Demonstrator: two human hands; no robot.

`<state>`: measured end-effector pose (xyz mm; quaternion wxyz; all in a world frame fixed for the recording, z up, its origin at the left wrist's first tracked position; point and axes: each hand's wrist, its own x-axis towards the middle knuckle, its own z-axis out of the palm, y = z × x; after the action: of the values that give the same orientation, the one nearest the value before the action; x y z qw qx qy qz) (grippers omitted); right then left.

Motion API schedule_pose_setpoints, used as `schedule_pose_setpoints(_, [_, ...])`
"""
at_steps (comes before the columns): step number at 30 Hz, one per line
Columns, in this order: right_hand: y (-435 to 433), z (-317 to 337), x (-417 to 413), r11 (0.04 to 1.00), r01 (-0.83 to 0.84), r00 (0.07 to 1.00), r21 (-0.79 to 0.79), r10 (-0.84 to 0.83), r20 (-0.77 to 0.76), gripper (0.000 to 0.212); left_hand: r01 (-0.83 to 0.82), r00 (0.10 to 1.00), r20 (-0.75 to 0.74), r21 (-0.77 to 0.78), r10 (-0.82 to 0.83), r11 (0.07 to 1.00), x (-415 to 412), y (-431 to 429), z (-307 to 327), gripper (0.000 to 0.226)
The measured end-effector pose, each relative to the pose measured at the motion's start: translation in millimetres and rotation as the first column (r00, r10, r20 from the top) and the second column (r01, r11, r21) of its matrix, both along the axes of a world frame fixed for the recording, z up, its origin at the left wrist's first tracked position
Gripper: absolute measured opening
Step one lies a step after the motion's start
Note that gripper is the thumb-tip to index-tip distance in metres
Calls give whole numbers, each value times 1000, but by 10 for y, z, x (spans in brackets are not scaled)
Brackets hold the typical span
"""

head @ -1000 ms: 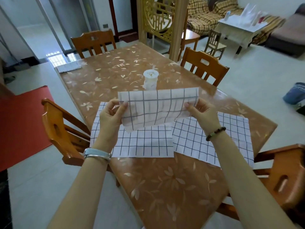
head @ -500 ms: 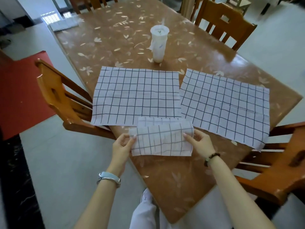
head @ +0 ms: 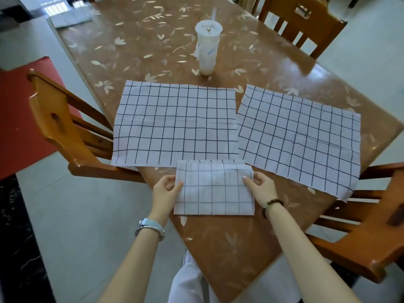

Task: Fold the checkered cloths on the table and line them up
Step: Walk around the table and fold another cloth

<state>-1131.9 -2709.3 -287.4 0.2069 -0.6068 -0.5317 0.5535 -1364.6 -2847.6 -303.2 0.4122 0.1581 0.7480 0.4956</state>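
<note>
On the table (head: 229,248), both hands pinch the folded cloth's (head: 215,189) side edges.

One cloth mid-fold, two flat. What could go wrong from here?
The folded cloth, held by left hand and right hand: far layers sit offset, so the fold may set crooked.
The right flat cloth overhangs the table edge; it may slide off.
The lidded cup stands near the left flat cloth; a tug might tip it.
</note>
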Motion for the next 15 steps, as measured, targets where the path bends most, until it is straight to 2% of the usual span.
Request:
schedule_pose_setpoints(6, [180, -165, -114, 996, 85, 988, -41, -79, 129, 11, -24, 998, -67, -110, 16, 994, -69, 100, -210, 12])
schedule_pose_setpoints(15, [267, -196, -190, 994, 105, 953, 9, -104, 285, 21, -141, 968, -234, -230, 86, 963, -46, 165, -197, 13])
